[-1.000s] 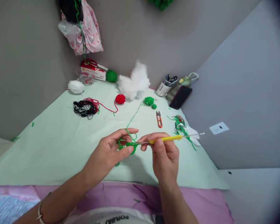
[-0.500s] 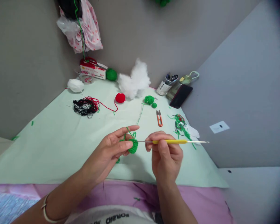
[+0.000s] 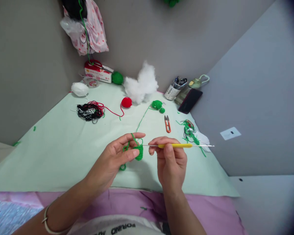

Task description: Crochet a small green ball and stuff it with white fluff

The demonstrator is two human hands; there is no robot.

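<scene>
My left hand [image 3: 114, 156] pinches a small green crochet piece [image 3: 138, 152] between thumb and fingers, with green yarn looped over the forefinger. That yarn [image 3: 142, 117] runs away across the table to a small green yarn ball [image 3: 156, 104]. My right hand [image 3: 170, 160] is closed on a crochet hook with a yellow handle [image 3: 176, 145], held level. The hook's metal tip points left and meets the green piece.
On the pale green table cover [image 3: 63, 153] lie orange thread snips [image 3: 167, 124], a tangle of black and red yarn [image 3: 90, 111], a red ball [image 3: 126, 102], white stuffing [image 3: 142, 83], green yarn scraps [image 3: 189, 132], a dark phone [image 3: 189, 101] and a jar [image 3: 172, 89]. Grey walls close in behind and right.
The hook drew out to the right half a second ago and has now slid back left into the green piece. My left hand turned the piece slightly.
</scene>
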